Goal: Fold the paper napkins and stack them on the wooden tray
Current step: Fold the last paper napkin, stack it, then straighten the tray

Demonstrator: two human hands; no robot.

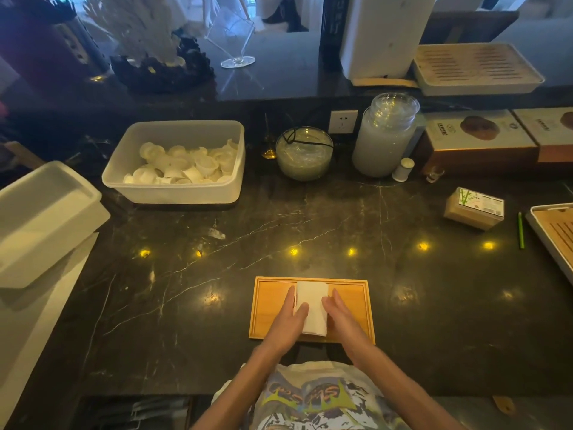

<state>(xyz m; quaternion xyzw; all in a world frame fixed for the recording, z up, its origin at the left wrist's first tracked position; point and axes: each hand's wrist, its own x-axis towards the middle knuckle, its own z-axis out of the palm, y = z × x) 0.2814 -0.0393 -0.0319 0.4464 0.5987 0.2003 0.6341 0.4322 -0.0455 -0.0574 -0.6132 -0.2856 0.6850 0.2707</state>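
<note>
A small wooden tray (269,308) lies on the dark marble counter close to me. A folded white paper napkin (313,301) rests upright in its middle. My left hand (286,324) presses on the napkin's left edge, fingers flat and thumb over the paper. Against the napkin's right edge lies my right hand (341,318), fingers stretched out. Both hands touch the napkin without lifting it. Whether more napkins lie under the top one is hidden.
A white tub (173,190) of small white cups stands at the back left, a white lid (43,218) to its left. Behind are a glass bowl (305,156), a glass jar (383,138), a pack of paper tissues (474,207), a green pen (521,231) and another tray (555,234).
</note>
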